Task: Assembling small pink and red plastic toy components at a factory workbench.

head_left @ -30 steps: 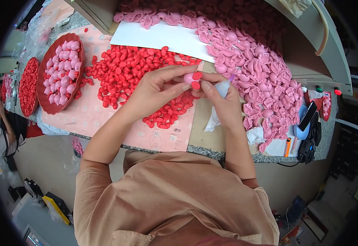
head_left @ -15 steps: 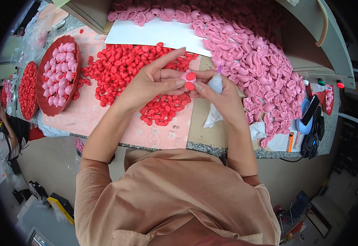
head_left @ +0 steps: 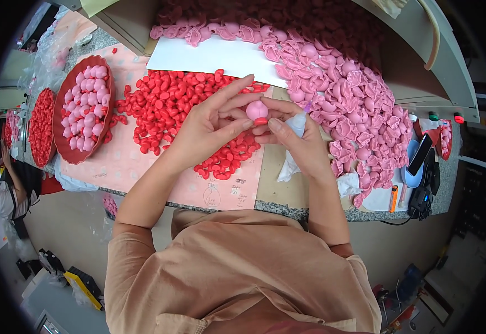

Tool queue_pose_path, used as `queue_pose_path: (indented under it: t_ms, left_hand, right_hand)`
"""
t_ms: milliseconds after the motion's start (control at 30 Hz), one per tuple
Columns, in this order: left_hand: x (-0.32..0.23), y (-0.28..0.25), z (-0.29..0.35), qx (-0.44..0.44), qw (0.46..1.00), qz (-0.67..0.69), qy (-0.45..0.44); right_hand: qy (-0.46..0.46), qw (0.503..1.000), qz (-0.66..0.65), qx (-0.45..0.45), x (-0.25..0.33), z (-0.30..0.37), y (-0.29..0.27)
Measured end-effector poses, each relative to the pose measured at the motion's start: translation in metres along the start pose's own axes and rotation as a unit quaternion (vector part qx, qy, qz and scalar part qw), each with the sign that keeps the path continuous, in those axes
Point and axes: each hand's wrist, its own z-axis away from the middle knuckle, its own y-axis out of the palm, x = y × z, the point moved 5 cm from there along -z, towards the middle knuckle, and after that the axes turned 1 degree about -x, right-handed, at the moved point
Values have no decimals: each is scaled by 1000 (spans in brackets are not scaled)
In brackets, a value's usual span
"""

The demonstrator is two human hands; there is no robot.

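Note:
Between my two hands is a small pink rounded piece (head_left: 257, 109) with a red bean-shaped piece (head_left: 260, 121) against its lower side. My left hand (head_left: 212, 123) pinches the pink piece from the left, its index finger stretched out above. The thumb and fingertips of my right hand (head_left: 301, 146) meet the pieces from the right. That same hand also keeps a translucent squeeze bottle (head_left: 297, 123) with a thin purple tip tucked in it, tip pointing up. Red bean-shaped pieces (head_left: 165, 106) lie heaped behind and below my hands. A large pile of frilled pink pieces (head_left: 360, 119) spreads at the right.
An oval red tray (head_left: 66, 150) of pink-and-red pieces stands left, beside a tray of red pieces (head_left: 42, 125). White board (head_left: 198, 55) lies at the back under a shelf. An orange cutter (head_left: 393, 199), a phone (head_left: 420, 153) and tissue (head_left: 347, 185) are right. Another person (head_left: 9, 186) is far left.
The held piece has turned: two red ovals faced me before, and now the pink rounded side shows with one red piece below. Both hands stay close together, and the whole view has shifted slightly.

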Motion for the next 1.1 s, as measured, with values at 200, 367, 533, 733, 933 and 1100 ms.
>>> queue_pose_path:
  t_ms: [200,367,533,733,933,1100]
  left_hand:
    - [6,0,-1,13,999,34,-22]
    - [15,-4,-3,-6,999,22,-48]
    - [15,-5,-1,-16,998,19,-65]
    - [13,-3,-3,-18,994,58,-87]
    - [16,-5,-2,-18,996,18,-88]
    - [18,-6,-2,-17,996,6,-87]
  right_hand:
    - [12,1000,-4,-25,-3,-2,-2]
    - [4,1000,0,-28,-6,-4,-4]
    - [7,999,-5,-43,-8,-4,-5]
    - [25,998,22,-44,-9,-2,-4]
    - [29,998,33,-41,-9,-3,-4]
    - [21,999,28,-41,-11,-3,-5]
